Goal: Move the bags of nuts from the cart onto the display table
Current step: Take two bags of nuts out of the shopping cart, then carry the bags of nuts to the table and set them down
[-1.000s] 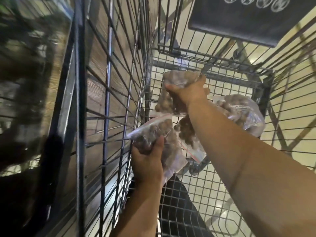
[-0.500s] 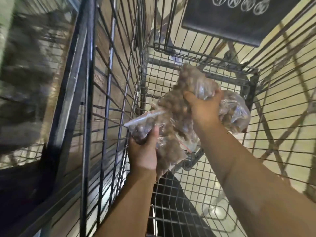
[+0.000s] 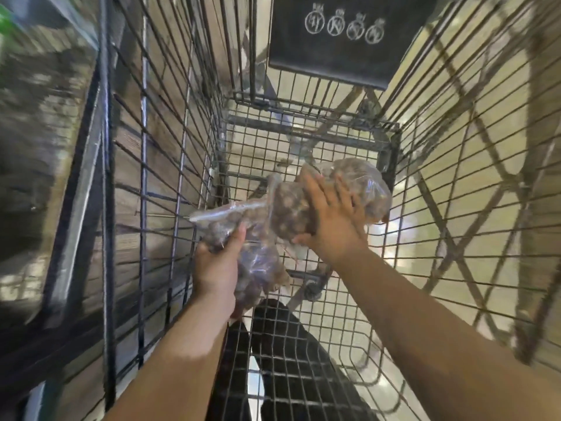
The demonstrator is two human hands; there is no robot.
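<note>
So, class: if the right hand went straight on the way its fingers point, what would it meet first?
The bags of nuts that the right hand grips lie directly in that line. Beyond them, probably the cart's far wire wall, though depth is unclear.

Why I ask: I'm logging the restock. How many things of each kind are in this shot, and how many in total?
Bags of nuts: 3 that can be told apart, overlapping: left bag, middle bag, right bag
Hands: 2: left hand, right hand
Cart: 1
Black sign: 1
Total: 7
</note>
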